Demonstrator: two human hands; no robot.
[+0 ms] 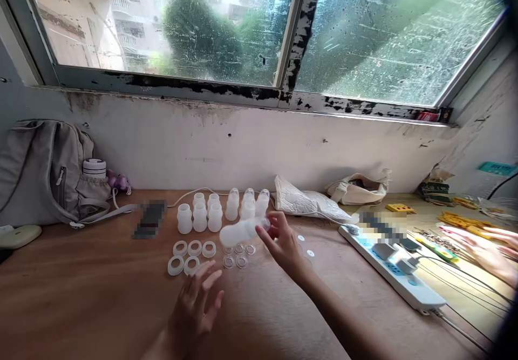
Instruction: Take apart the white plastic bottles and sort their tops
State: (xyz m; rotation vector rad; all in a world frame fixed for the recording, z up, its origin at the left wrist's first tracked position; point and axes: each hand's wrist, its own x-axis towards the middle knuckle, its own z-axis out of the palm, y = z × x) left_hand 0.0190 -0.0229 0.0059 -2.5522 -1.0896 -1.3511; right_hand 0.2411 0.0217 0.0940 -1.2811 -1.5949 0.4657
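My right hand [286,246] grips a translucent white bottle [238,233] by its clear top end, with the bottle lying nearly sideways above the table. My left hand [197,301] is open, fingers apart, just in front of several white plastic rings [175,265]. Under the held bottle sit several small clear round pieces [242,262]. Behind the rings stand several open-necked white bottles [199,217]. To their right, several similar bottles with clear domed tops [232,204] stand upright. A few small white discs [310,253] lie right of my right hand.
A grey backpack [36,171] and a blurred dark flat object [149,219] are at the left. A white padded pouch [307,202] and a cloth bag [360,188] lie by the wall. A white power strip [392,273] with plugs and cables runs along the right.
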